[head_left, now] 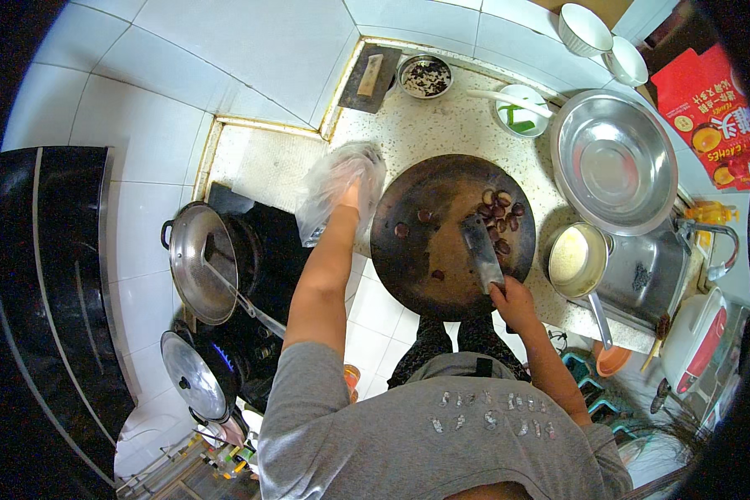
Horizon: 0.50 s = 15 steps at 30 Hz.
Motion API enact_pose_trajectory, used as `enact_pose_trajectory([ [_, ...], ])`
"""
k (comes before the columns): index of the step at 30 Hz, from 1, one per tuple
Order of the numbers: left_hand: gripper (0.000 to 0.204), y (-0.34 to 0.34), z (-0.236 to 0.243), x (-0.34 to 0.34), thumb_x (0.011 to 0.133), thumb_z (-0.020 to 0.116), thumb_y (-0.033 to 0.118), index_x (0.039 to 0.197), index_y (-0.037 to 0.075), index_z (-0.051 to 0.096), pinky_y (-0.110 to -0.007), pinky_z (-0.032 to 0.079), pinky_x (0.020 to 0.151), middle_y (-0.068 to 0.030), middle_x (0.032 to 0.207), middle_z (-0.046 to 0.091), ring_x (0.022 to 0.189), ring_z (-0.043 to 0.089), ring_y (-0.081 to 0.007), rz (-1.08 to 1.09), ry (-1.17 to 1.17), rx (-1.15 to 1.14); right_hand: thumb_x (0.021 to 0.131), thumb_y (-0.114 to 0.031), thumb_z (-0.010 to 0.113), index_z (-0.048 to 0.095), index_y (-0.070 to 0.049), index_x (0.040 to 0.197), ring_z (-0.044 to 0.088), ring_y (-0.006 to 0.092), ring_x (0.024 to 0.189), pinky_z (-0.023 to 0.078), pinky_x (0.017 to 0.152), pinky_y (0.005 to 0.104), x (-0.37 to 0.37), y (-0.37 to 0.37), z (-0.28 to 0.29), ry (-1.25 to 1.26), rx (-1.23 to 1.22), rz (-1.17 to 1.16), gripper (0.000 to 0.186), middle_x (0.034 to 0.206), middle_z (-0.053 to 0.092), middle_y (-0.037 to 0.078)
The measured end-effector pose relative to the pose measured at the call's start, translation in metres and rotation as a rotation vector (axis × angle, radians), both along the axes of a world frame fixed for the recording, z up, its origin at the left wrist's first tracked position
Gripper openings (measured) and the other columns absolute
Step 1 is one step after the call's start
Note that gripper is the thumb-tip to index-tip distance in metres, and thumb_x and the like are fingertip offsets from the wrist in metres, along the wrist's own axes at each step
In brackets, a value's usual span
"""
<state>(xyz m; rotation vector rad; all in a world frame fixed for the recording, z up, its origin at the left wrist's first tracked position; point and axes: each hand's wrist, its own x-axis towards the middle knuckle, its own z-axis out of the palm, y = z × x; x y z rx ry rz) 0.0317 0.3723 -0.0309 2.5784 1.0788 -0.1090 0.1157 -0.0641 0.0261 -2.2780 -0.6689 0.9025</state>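
Note:
My left hand [347, 187] reaches into a crinkled clear plastic bag [321, 200] left of the round chopping board; its fingers are blurred by the plastic. My right hand [506, 296] grips a cleaver [482, 250], whose blade lies over the dark round board [417, 275]. Just beside the blade is a cluster of dark brown pieces, some halved with paler faces [496, 208], and a few more pieces are scattered on the board's left part.
Left: stove [271, 367] with a wok [200, 267] and a lidded pot [192, 375], blue flame showing. Back: small dish [425, 77], knife slab [365, 79], plate with greens [521, 117]. Right: steel basin [612, 158], saucepan [579, 258] over the sink [646, 267].

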Motion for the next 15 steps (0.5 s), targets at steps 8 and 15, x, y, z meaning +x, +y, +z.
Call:
enact_pose_trajectory([
  [8,0.045,0.008,-0.009,-0.006,0.097,0.045,0.035,0.130,0.006,0.057,-0.038,0.040,0.104,-0.0165,0.130,0.059,0.123,0.054,-0.0321,0.105,-0.124,-0.107,0.090,-0.027,0.064,0.065,-0.001,0.092,0.066,0.0408,0.083,0.052,0.073,0.0475,0.001,-0.001,-0.006,0.048,0.002,-0.006,0.026,0.089,0.067,0.021],
  [15,0.035,0.015,0.023,-0.006,0.091,0.059,0.027,0.120,0.007,0.065,-0.032,0.044,0.100,-0.0109,0.123,0.065,0.116,0.060,-0.0277,0.301,-0.553,-0.249,0.090,-0.028,0.064,0.067,-0.002,0.096,0.066,0.0404,0.084,0.051,0.074,0.0476,0.002,-0.001,-0.004,0.091,-0.003,-0.032,0.027,0.089,0.068,0.020],
])
